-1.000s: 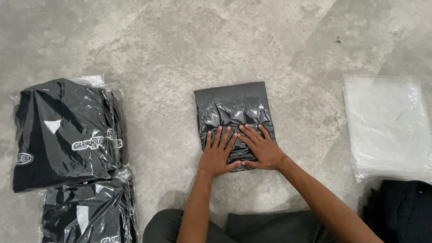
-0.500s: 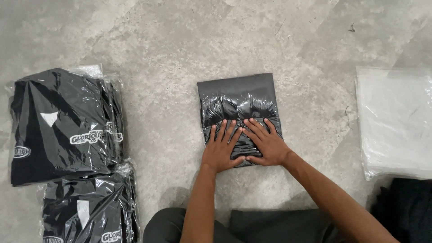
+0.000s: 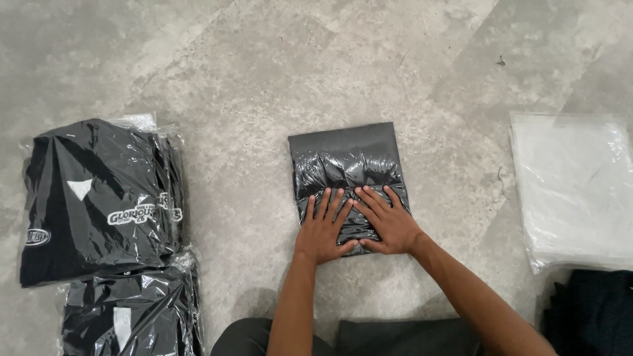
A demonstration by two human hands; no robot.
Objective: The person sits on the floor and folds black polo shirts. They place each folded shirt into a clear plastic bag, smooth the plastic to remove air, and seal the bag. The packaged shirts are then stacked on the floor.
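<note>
A folded black garment in a clear plastic bag [image 3: 346,161] lies on the grey concrete floor in front of me. My left hand [image 3: 322,227] and my right hand [image 3: 389,222] press flat on its near half, side by side, fingers spread and pointing away from me. The plastic wrinkles just beyond my fingertips. The far part of the bag lies flat and smooth. Neither hand grips anything.
Two stacks of bagged black garments [image 3: 99,198] with white print lie at the left, one nearer me [image 3: 132,316]. A pile of empty clear bags [image 3: 577,191] sits at the right. Dark loose cloth [image 3: 593,316] is at the bottom right corner.
My hands have stayed pressed on the near half of the bag. The view has shifted slightly; the bag and hands keep the same relation.
</note>
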